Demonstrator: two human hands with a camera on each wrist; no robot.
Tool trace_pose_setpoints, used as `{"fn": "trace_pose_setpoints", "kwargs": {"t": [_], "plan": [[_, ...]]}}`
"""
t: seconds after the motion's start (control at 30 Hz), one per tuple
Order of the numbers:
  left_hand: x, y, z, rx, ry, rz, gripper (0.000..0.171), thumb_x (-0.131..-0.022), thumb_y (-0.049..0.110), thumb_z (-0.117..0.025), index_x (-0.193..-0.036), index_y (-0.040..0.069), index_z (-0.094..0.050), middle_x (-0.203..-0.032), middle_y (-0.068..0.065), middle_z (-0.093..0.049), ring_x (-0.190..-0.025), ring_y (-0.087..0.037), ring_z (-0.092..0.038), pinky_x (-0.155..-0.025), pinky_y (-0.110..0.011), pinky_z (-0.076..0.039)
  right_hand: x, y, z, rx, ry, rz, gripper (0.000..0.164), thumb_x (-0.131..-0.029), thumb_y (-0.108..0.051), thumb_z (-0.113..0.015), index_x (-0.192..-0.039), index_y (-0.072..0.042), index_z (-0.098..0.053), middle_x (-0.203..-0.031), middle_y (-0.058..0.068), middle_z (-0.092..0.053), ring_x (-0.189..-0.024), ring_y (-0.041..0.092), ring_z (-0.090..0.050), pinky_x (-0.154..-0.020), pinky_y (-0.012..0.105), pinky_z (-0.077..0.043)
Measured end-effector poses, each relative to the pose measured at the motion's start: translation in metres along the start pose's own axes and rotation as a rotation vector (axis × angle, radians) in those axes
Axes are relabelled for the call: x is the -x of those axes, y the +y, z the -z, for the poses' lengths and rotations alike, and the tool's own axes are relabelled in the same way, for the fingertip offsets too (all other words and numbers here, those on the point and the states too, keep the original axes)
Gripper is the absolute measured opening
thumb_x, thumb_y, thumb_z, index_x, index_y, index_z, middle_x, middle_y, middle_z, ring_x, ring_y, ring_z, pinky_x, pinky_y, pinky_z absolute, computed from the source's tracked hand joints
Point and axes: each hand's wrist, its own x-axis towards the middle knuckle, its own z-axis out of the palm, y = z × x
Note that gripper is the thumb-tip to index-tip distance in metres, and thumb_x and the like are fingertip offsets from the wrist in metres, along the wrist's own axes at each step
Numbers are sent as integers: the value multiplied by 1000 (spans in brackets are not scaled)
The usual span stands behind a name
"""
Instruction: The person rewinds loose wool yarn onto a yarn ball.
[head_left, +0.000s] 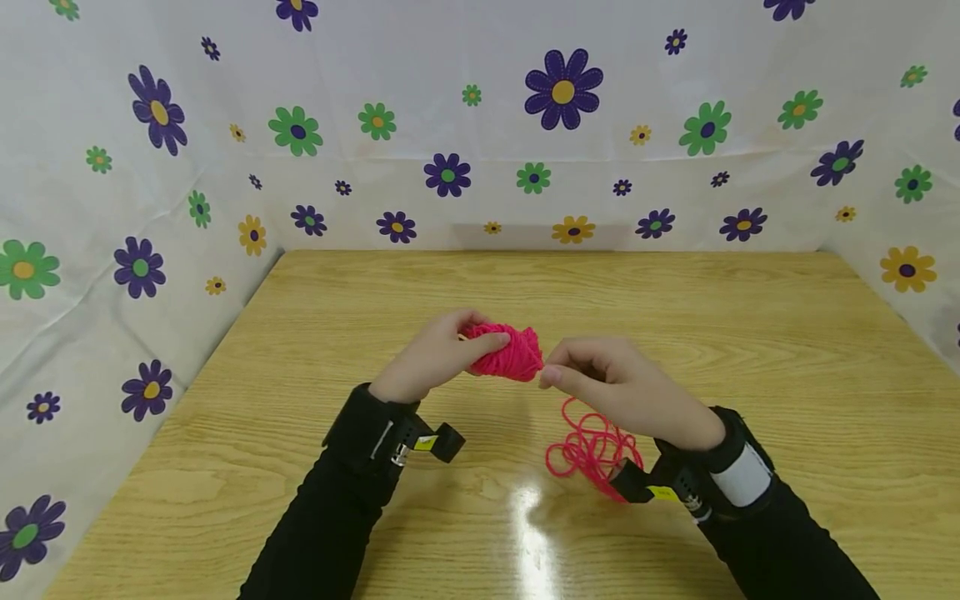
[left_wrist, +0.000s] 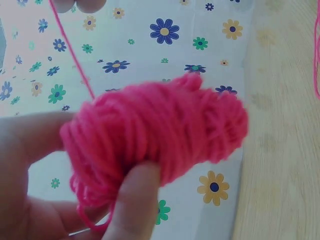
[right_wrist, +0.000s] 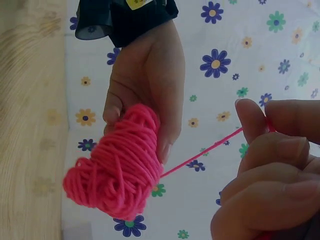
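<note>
A bright pink ball of yarn (head_left: 513, 354), wound in an oblong shape, is held up over the table by my left hand (head_left: 438, 354). In the left wrist view the thumb (left_wrist: 135, 200) presses on the yarn's near side while the other fingers curl behind it. My right hand (head_left: 618, 383) is just to the right of the ball. Its thumb and forefinger pinch the yarn strand (right_wrist: 205, 152), which runs taut from the ball in the right wrist view. Below that hand, a loose tangle of the same yarn (head_left: 588, 450) lies in loops on the table.
The wooden table (head_left: 375, 292) reaches back to a white cloth (head_left: 495, 125) printed with purple, green and yellow flowers, which also hangs along both sides. Black cameras on straps (head_left: 448, 442) sit on both wrists. Light glares off the table's near middle.
</note>
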Motion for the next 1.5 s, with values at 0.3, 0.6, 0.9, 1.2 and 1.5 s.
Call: {"fn": "trace_pose_setpoints", "kwargs": {"t": [0.3,0.6,0.9,1.2,1.5], "plan": [[-3,1,1,232,147,-6,40,-101,24,-58,-131,-3,-53,-120,-18,-59,-94,-21,-62,-83,-29,-55,-2,-2,-14,11,-83,-19,15,-101,-5,-55,-98,0,-68,-65,-6,-40,-54,8,-34,-50,26,-30],[-1,3,7,534,101,-68,40,-106,18,-46,-135,-9,-46,-122,-15,-58,-92,-13,-62,-83,-21,-56,-7,7,-24,31,-197,-17,15,-101,-7,-55,-99,0,-68,-71,-7,-43,-61,4,-39,-56,23,-35],[2,-1,14,729,-96,-132,38,-104,19,-40,-134,-5,-46,-106,1,-61,-87,-9,-63,-78,-18,-55,-12,18,-25,73,-234,-62,17,-101,-9,-56,-100,0,-70,-70,-6,-43,-57,2,-35,-55,22,-34],[9,-5,15,665,-339,-172,48,-97,30,-60,-126,-7,-52,-100,0,-63,-84,-11,-63,-75,-20,-56,-13,31,-20,103,-211,-143,21,-100,-4,-53,-107,8,-68,-88,15,-68,-57,4,-36,-55,21,-37],[19,-1,16,377,-515,-179,44,-98,24,-54,-121,-13,-50,-99,0,-60,-86,-13,-58,-77,-23,-52,-11,34,-14,93,-159,-235,18,-98,-3,-49,-97,1,-67,-69,-3,-44,-58,11,-40,-54,23,-34]]}}
